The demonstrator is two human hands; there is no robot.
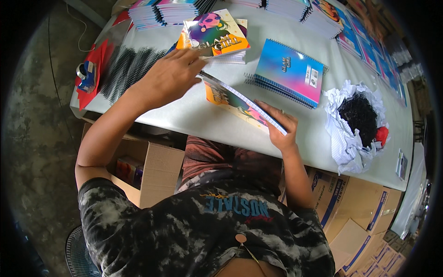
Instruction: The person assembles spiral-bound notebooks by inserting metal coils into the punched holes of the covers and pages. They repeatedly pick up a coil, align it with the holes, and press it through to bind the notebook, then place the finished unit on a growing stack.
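Note:
My right hand (280, 123) grips one end of a notebook (235, 102), holding it on edge with its pages toward the table. Its illustrated yellow and orange cover faces me. My left hand (173, 76) is stretched out over the notebook's other end, fingers extended and apart, with nothing seen in it. Just beyond those fingers lies a stack of similar illustrated notebooks (220, 34). To the right is a pile of blue and pink spiral notebooks (288, 69), their wire coils showing along the sides. Black binding coils (131, 69) lie in rows left of my left hand.
Crumpled white paper (339, 138) holds a tangle of black scraps (357, 117) at the right. A tape dispenser (86, 76) sits on red sheets at the left edge. More notebook stacks (288, 9) line the back. Cardboard boxes (159, 173) stand below the table.

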